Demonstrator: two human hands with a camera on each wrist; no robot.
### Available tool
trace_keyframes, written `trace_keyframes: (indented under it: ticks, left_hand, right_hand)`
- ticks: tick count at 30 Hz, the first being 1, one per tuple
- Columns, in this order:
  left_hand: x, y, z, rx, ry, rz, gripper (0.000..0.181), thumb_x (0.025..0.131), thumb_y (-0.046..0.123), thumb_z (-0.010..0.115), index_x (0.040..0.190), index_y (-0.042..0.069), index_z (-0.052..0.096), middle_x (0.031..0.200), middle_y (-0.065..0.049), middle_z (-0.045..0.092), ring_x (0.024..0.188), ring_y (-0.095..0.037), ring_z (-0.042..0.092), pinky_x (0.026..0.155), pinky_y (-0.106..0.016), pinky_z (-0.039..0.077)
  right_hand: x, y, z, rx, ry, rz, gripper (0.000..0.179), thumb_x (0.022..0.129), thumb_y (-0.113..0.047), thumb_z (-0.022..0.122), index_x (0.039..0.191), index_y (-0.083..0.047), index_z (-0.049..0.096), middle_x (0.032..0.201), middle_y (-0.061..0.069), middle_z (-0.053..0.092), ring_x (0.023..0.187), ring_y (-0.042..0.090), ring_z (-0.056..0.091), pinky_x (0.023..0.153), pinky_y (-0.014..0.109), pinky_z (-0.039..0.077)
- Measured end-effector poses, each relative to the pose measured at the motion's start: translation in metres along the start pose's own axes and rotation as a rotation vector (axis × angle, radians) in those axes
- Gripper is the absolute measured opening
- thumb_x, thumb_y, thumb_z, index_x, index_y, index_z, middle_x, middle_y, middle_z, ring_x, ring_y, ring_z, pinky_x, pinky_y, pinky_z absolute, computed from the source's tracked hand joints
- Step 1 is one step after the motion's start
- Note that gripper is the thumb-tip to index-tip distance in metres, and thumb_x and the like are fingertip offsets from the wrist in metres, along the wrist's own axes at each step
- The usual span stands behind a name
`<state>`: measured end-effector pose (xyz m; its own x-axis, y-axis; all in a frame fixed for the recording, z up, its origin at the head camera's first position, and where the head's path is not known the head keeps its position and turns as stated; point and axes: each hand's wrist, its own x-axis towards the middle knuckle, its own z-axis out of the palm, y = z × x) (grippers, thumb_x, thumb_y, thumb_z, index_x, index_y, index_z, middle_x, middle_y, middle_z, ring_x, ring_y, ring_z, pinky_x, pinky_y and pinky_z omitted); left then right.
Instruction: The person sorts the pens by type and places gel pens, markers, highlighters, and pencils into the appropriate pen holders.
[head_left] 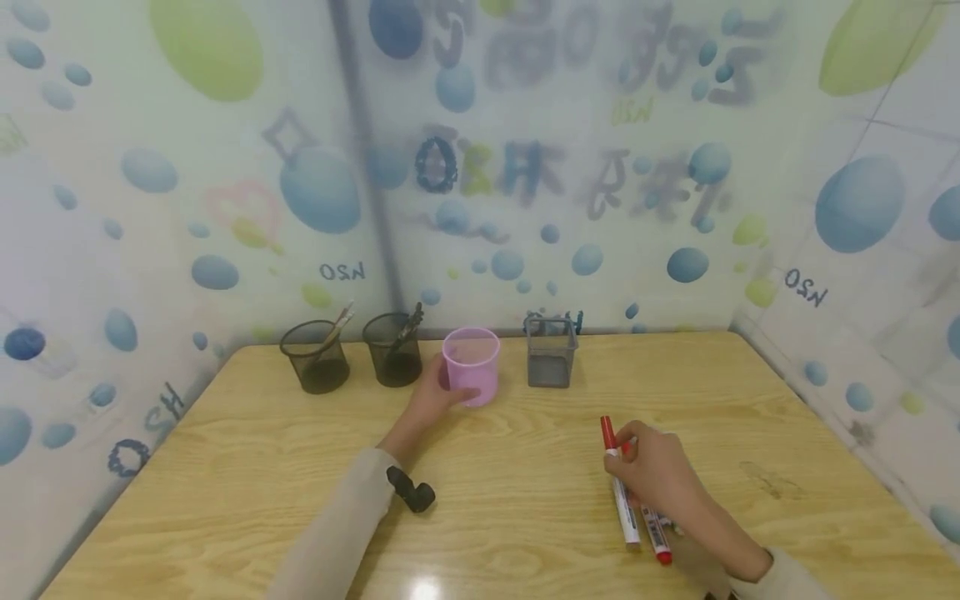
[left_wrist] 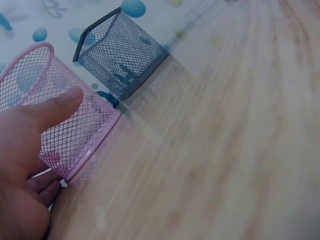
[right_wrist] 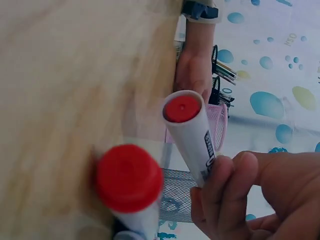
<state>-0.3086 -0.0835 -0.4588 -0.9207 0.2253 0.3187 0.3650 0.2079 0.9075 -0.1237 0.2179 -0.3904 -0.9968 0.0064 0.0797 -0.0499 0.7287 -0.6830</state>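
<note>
The left hand [head_left: 435, 393] is wrapped round the pink mesh cup [head_left: 476, 375] on the desk [head_left: 517, 492], near the grey holder [head_left: 550, 371]; the right hand [head_left: 663, 471] pinches a red-capped marker [head_left: 626, 512] beside another marker [head_left: 656, 535]

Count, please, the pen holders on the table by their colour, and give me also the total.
Black holders: 2
Pink holder: 1
Grey holder: 1
Total: 4

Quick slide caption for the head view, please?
Left hand holds a pink mesh cup on the wood-grain table; right hand pinches a red-capped white marker.
</note>
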Motion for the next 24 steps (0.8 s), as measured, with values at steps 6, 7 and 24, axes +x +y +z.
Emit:
trace_keyframes:
  ticks: [6,7,24]
  left_hand:
    - [-0.003,-0.001,-0.004,-0.073,-0.079,0.037,0.080,0.069,0.002,0.084,0.138,0.000,0.042,0.129,-0.020,0.053,0.116,-0.033,0.051,0.099,-0.046,0.041]
    - [-0.003,-0.001,-0.004,-0.081,-0.084,0.048,0.081,0.069,0.001,0.084,0.138,-0.001,0.042,0.129,-0.022,0.052,0.115,-0.035,0.051,0.099,-0.048,0.041]
    - [-0.018,0.018,-0.007,-0.046,-0.134,0.008,0.081,0.070,0.004,0.083,0.139,0.004,0.041,0.132,-0.018,0.051,0.116,-0.033,0.052,0.100,-0.044,0.041]
  right_hand:
    - [0.011,-0.008,-0.006,0.087,0.068,-0.006,0.032,0.088,-0.014,0.061,0.112,0.006,0.054,0.080,0.012,0.064,0.044,0.018,0.058,0.042,0.028,0.047]
    - [0.013,-0.010,-0.006,0.118,0.074,0.000,0.032,0.089,-0.014,0.060,0.113,0.006,0.052,0.081,0.013,0.064,0.046,0.020,0.060,0.042,0.029,0.048]
    - [0.059,-0.055,-0.013,0.480,0.194,0.045,0.036,0.093,-0.023,0.059,0.120,-0.001,0.049,0.094,0.018,0.068,0.061,0.025,0.068,0.062,0.029,0.056]
